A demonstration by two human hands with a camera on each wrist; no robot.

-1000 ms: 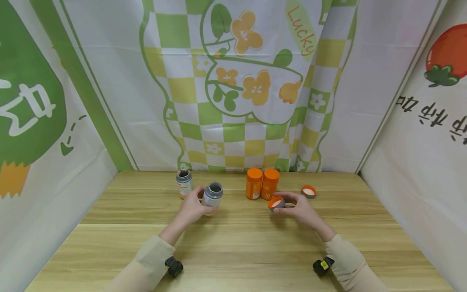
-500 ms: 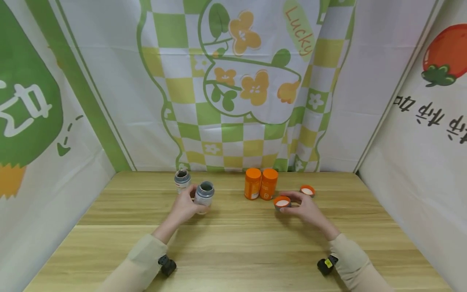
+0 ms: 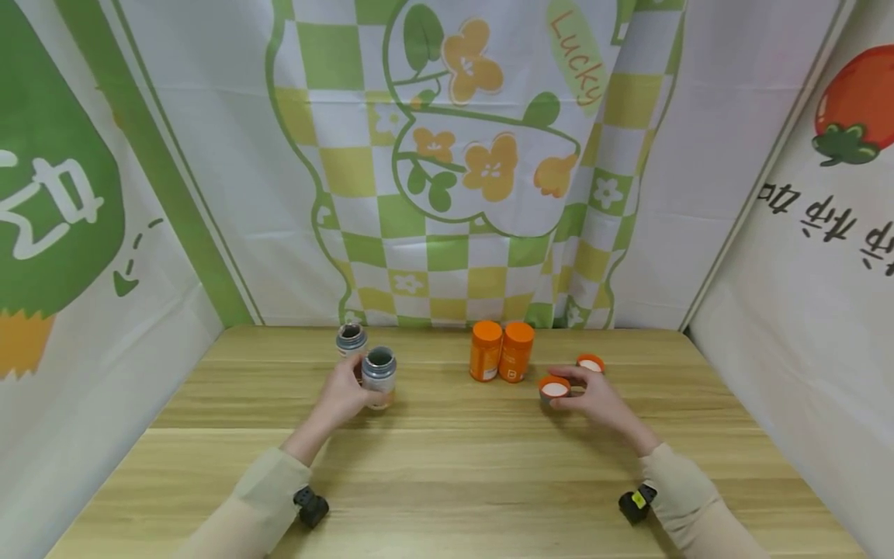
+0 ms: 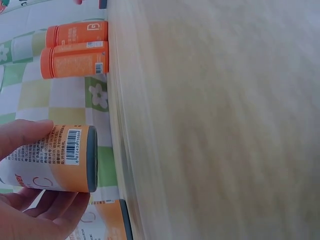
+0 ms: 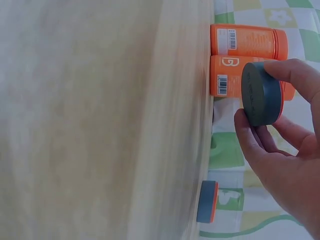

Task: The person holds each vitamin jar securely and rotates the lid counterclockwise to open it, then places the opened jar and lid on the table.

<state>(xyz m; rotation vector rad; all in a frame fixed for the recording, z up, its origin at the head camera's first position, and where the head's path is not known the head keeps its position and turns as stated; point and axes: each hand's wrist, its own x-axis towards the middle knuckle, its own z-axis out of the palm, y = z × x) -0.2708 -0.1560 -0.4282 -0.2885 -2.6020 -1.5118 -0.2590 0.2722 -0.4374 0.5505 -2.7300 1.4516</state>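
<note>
My left hand (image 3: pixel 344 390) grips an uncapped grey-necked bottle (image 3: pixel 379 378), its mouth facing up. In the left wrist view the label of this bottle (image 4: pixel 60 157) is white and orange with a barcode, and its base hangs clear of the table. A second uncapped bottle (image 3: pixel 351 338) stands just behind the left hand, partly hidden by it. My right hand (image 3: pixel 594 397) pinches a grey bottle cap (image 3: pixel 554 391) by its sides, orange-rimmed white inside turned upward. In the right wrist view this cap (image 5: pixel 261 94) is held above the table. Another such cap (image 3: pixel 590 363) lies behind the right hand.
Two capped orange bottles (image 3: pixel 486 352) (image 3: pixel 517 353) stand side by side at the back of the wooden table (image 3: pixel 447 481), between the hands. A patterned curtain (image 3: pixel 454 256) hangs behind the table's far edge, with printed cloth walls at both sides.
The left hand has carried its bottle leftward, close to the standing one. The right hand has moved its cap to the right, and the cap's tilt has levelled out.
</note>
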